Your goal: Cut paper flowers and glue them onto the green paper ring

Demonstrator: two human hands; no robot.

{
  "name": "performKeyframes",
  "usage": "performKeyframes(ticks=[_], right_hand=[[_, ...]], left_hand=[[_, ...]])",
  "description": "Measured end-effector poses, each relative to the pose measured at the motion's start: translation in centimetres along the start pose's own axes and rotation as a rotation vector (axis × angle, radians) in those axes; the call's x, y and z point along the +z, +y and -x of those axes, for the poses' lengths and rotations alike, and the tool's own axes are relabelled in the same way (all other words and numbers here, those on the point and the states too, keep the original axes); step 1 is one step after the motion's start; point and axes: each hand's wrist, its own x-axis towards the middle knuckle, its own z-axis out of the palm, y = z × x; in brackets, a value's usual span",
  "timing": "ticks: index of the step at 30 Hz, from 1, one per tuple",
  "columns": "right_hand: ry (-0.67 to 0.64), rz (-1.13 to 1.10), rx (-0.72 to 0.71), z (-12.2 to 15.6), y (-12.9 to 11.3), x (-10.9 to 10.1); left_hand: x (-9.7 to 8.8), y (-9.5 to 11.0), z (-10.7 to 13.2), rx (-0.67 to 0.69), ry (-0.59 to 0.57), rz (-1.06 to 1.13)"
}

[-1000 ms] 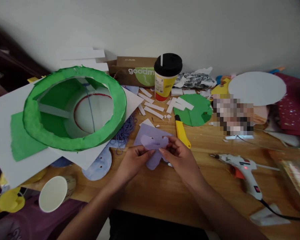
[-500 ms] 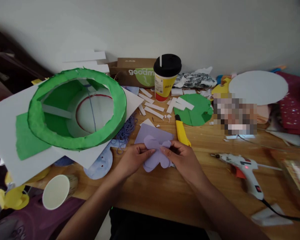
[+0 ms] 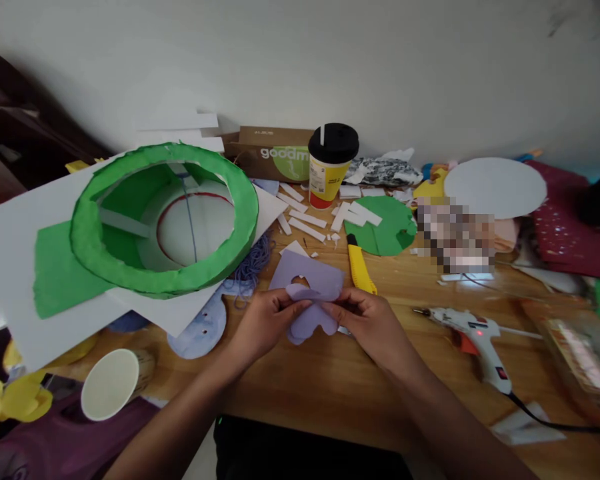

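Both hands meet over the middle of the wooden table [image 3: 330,380]. My left hand [image 3: 260,323] and my right hand [image 3: 367,320] pinch a small lilac paper cut-out [image 3: 311,313] with rounded lobes, its top edge bent over between the fingertips. Just behind it lies a lilac paper sheet [image 3: 307,269] with a hole cut in it. A yellow utility knife [image 3: 359,264] rests right of that sheet, close to my right hand.
A large green paper ring [image 3: 165,217] sits on white sheets at the left. A black-lidded cup [image 3: 330,163], white strips [image 3: 305,223], a green disc [image 3: 387,230], a glue gun [image 3: 473,337] with cord, and a paper cup [image 3: 113,383] surround the hands.
The cut-out's upper part, flattened half a second ago, is now folded over between my fingertips. The view has shifted slightly; both hands stay in place.
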Motion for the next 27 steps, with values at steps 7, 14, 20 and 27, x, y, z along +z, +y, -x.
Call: performKeyframes(ticks=[7, 14, 20, 27], right_hand=[[0.134, 0.001, -0.133, 1.1, -1.0, -1.4], [0.011, 0.289, -0.18, 1.2, 0.3, -0.9], [0.143, 0.189, -0.142, 1.1, 1.6, -0.3], [0.077, 0.519, -0.315, 1.8, 1.6, -0.4]], left_hand=[[-0.7, 1.0, 0.1, 0.023, 0.032, -0.029], [1.1, 0.5, 0.8, 0.015, -0.226, -0.201], [1.6, -0.6, 0.5, -0.136, -0.019, 0.137], [0.7, -0.6, 0.7, -0.022, -0.263, -0.221]])
